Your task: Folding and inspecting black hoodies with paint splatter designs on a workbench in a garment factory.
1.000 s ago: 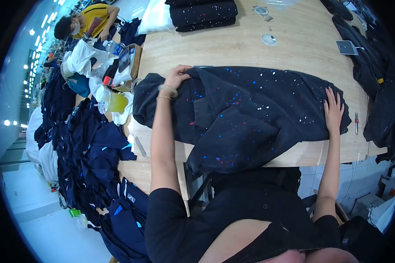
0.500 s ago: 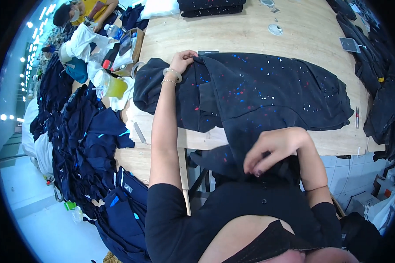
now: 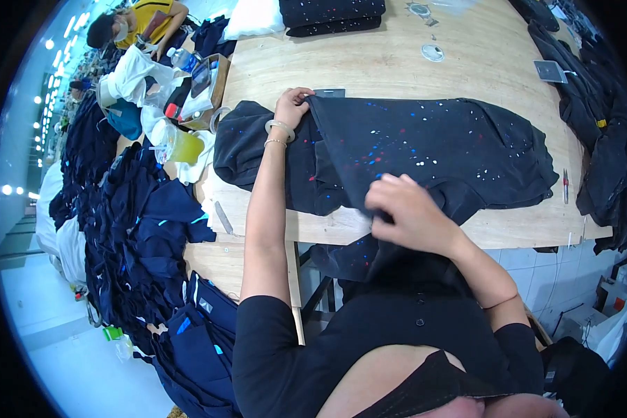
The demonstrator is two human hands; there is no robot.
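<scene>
Wooden table (image 3: 390, 66), tiled floor (image 3: 526, 269); left fingers (image 3: 299, 93) pinch dark garment (image 3: 432, 143); right fingers (image 3: 383, 200): hold unclear

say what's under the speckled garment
The table lies under most of the garment; a flat grey thing shows at the garment's far edge. Anything else beneath is covered.

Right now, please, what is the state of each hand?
Left hand: closed, holding the speckled dark garment by its far edge.
Right hand: curled at the same garment; blurred, so its grip cannot be told.
</scene>
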